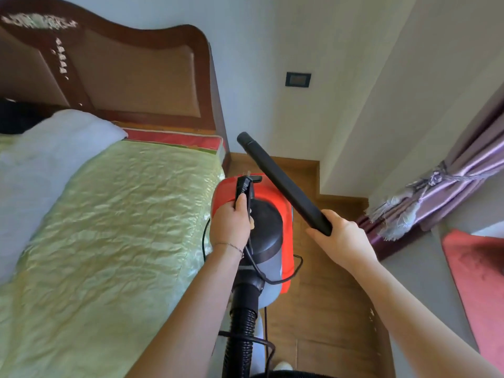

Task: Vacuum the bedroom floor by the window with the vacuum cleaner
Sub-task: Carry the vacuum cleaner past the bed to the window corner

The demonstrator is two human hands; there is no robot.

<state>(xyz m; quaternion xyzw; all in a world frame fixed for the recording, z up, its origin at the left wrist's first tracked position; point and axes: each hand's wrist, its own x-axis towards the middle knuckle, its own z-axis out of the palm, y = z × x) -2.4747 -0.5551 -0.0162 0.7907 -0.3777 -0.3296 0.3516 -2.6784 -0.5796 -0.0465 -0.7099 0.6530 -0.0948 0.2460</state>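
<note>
Carrying the vacuum [259, 227] by its top handle, the left hand [231, 222] is wrapped shut around the grip, with what looks like the plug [243, 185] pinned under the thumb, though that end is too small to be sure of. Holding plug and handle together would keep the cord [261, 271] from trailing; the cord loops loosely below the wrist and round the red and black body. The vacuum hangs in the air between the bed [109, 214] and the window side, above the wooden floor [321, 309], its ribbed hose [241, 328] dropping toward the bottom edge.

The right hand [343, 238] is curled around the near end of a black tube [283, 184], which angles up and away toward the wall, its far end free. Held apart from the hose like this, it appears not yet joined, so suction on the floor has probably not begun. A socket plate [298, 79] sits on the wall ahead, a likely reason the plug is kept ready.

Counted: one vacuum, one tube, one hose, one cord, two hands, one bed, one curtain [450, 192] tied back at the right, one red cushion [480, 282] beneath it.
</note>
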